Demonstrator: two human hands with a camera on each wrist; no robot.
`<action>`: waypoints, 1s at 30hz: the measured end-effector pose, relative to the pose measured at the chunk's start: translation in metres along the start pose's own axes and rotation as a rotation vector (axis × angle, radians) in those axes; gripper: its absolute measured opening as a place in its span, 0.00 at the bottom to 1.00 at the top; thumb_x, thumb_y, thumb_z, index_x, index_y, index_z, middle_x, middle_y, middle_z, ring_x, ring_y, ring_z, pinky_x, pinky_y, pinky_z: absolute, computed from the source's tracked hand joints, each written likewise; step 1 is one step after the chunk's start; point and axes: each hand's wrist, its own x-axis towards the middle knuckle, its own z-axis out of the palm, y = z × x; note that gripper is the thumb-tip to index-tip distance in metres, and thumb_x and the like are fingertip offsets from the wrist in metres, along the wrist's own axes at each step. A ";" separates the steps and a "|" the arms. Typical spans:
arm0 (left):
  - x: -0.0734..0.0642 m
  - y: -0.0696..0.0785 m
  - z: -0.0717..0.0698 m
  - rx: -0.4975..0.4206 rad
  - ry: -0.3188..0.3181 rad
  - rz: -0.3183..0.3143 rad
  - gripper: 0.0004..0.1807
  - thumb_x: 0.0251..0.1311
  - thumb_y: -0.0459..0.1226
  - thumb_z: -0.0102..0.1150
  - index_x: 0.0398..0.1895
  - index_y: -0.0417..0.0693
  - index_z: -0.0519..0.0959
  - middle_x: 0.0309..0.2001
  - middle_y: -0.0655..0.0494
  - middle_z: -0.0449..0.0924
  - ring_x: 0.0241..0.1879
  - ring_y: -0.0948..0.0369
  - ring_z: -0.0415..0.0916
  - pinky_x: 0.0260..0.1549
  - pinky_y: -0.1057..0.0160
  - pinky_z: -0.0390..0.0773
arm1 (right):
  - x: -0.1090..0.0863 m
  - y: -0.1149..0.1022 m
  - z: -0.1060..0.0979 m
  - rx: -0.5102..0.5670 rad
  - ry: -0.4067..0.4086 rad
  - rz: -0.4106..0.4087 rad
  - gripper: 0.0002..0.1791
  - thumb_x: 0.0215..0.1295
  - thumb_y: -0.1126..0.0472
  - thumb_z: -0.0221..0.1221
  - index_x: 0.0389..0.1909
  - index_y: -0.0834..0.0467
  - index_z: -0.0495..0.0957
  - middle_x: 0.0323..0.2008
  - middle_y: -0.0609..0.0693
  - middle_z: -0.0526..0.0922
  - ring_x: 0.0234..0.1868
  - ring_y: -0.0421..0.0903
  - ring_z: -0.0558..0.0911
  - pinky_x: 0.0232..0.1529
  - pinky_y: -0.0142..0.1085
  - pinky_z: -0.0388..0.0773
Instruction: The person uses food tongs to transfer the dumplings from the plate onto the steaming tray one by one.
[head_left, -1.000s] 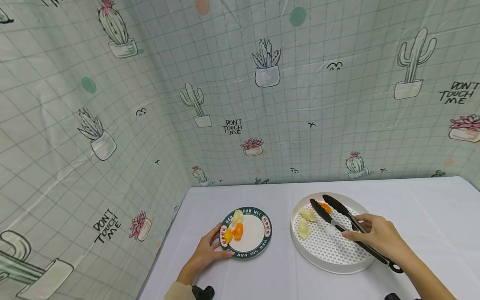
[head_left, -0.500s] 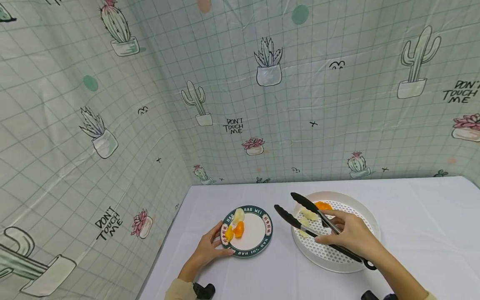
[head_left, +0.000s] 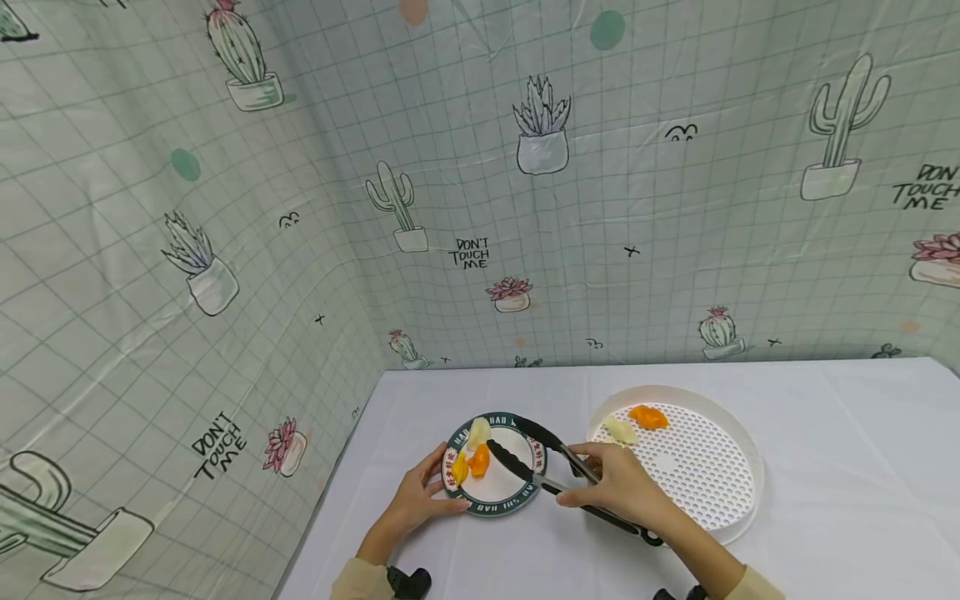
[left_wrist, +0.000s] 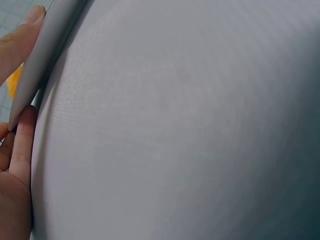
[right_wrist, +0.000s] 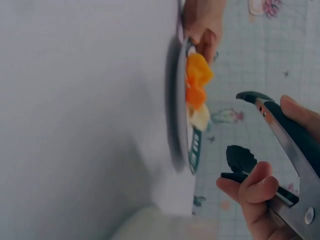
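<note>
My left hand (head_left: 415, 497) grips the left rim of a small plate (head_left: 497, 490) with a green lettered border. On the plate's left half lie a pale piece (head_left: 478, 432), an orange piece (head_left: 478, 460) and a yellow piece (head_left: 459, 469), resembling cut food. My right hand (head_left: 624, 485) holds black-tipped kitchen tongs (head_left: 512, 462), which point left over the plate. Their arms (right_wrist: 285, 135) are spread, and nothing shows between the tips. In the left wrist view, the left thumb (left_wrist: 22, 42) lies over the plate edge, with a finger at its underside.
A round white tray (head_left: 705, 467) with a perforated base stands at right, partly behind my right hand. A pale piece (head_left: 620, 430) and orange pieces (head_left: 648, 417) lie in its far left part. Behind the white table (head_left: 840, 467) hangs a cactus-print cloth (head_left: 600, 208).
My right hand has carried the spread tongs left from above the tray to above the plate. One pale piece in the tray is now out of sight near that hand. The left hand stays put.
</note>
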 end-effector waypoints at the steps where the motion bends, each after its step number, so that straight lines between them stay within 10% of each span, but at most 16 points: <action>1: 0.000 0.000 0.000 0.002 -0.002 0.005 0.58 0.47 0.32 0.79 0.78 0.37 0.51 0.72 0.32 0.57 0.63 0.42 0.70 0.57 0.61 0.78 | 0.002 0.000 0.005 0.005 -0.005 0.010 0.39 0.39 0.54 0.81 0.55 0.66 0.80 0.43 0.56 0.85 0.44 0.52 0.82 0.44 0.48 0.85; 14: 0.000 0.001 -0.003 -0.040 -0.024 0.020 0.59 0.45 0.30 0.79 0.78 0.36 0.51 0.73 0.32 0.55 0.65 0.41 0.67 0.57 0.62 0.78 | 0.019 0.002 0.039 0.041 -0.095 -0.019 0.38 0.41 0.58 0.79 0.54 0.71 0.80 0.25 0.50 0.78 0.27 0.44 0.71 0.21 0.29 0.68; 30: 0.000 0.001 -0.002 -0.051 -0.017 0.020 0.59 0.44 0.29 0.79 0.78 0.37 0.51 0.73 0.32 0.56 0.66 0.41 0.66 0.57 0.63 0.78 | 0.029 0.001 0.049 0.022 -0.136 0.021 0.36 0.43 0.56 0.78 0.53 0.69 0.81 0.24 0.49 0.76 0.26 0.44 0.71 0.21 0.31 0.68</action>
